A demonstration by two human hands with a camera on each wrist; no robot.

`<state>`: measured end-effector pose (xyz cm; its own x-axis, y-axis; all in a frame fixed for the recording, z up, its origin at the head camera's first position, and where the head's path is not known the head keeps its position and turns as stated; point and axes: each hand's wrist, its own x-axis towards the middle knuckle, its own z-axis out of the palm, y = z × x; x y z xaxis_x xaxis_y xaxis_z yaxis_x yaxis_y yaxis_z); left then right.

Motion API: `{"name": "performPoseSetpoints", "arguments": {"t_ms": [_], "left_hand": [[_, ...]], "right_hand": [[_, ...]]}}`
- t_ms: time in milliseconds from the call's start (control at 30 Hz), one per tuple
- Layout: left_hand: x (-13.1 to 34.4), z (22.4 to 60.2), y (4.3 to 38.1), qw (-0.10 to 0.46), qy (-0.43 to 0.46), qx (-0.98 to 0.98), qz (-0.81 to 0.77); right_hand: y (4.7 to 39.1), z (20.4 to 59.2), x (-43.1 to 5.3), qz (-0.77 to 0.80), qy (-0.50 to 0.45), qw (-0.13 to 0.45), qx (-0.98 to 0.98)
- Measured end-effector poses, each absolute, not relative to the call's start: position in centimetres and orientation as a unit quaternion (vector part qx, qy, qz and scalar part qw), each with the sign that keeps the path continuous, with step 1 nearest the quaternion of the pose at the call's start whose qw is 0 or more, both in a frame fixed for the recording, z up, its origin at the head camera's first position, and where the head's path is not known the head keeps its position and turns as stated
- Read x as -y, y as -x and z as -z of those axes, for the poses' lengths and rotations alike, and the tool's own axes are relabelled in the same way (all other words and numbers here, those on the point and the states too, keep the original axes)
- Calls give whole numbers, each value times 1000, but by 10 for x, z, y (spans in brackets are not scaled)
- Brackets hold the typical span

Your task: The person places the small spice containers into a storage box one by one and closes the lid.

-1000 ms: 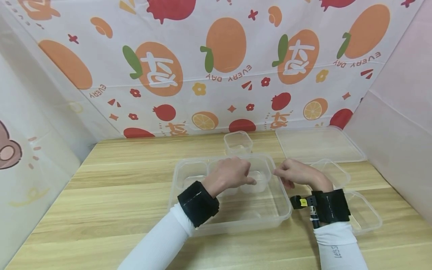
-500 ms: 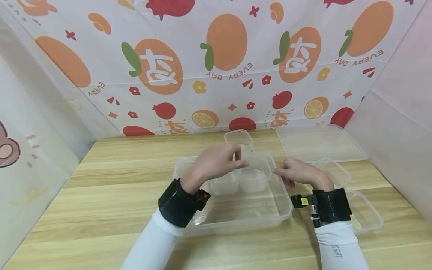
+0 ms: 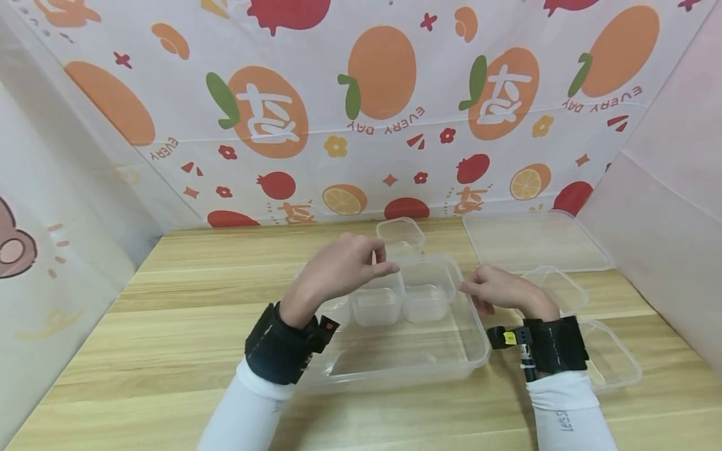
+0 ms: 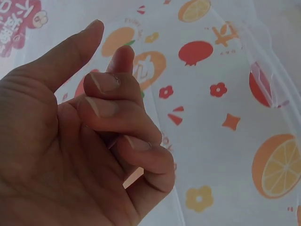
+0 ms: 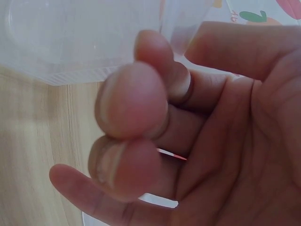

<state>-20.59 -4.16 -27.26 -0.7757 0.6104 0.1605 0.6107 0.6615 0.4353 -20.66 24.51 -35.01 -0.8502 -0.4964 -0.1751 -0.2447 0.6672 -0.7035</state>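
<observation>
A large clear plastic container [image 3: 395, 374] stands on the table, with small clear plastic boxes in a row along its far side. The middle box [image 3: 376, 308] and right box [image 3: 425, 305] show plainly; the left box [image 3: 336, 309] is partly behind my left hand [image 3: 338, 266]. That hand hovers over the container's far left part, and in the left wrist view its loosely bent fingers [image 4: 146, 117] hold nothing. At the container's right rim, my right hand [image 3: 504, 291] pinches the edge between thumb and index finger. The right wrist view shows the container's wall [image 5: 84, 42] beside those fingers.
Behind the container stands another small clear box [image 3: 400, 233]. Two more lie to the right, a far one [image 3: 555, 289] partly behind my right wrist and a near one [image 3: 613, 357]. A flat clear lid [image 3: 538, 241] lies at the back right, by the printed curtain [image 3: 316, 175].
My left hand has risen from the small boxes and drawn back to the left, uncovering the middle and right ones. My right hand stays at the container's rim.
</observation>
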Motion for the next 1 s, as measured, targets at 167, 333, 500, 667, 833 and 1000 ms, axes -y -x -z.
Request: {"name": "performPoseSetpoints", "arguments": {"t_ms": [167,333,500,667,833,1000], "left_hand": [[54,269,206,-3,323,910,261],[63,269,205,0,313,911,268],[71,268,203,9,312,909,275],[79,263,201,20,308,909,280],[87,261,198,28,302,910,283],[96,260,196,34,291,913,283]], "right_hand": [[207,348,-244,350,208,177,-896],[207,348,-244,351,206,180,-895],[207,349,-244,352,205,183,-895],[208,349,-245,353,206,184,-894],[208,350,-246,356,209,183,-892],[209,350,-247,358,216,179,-891]]}}
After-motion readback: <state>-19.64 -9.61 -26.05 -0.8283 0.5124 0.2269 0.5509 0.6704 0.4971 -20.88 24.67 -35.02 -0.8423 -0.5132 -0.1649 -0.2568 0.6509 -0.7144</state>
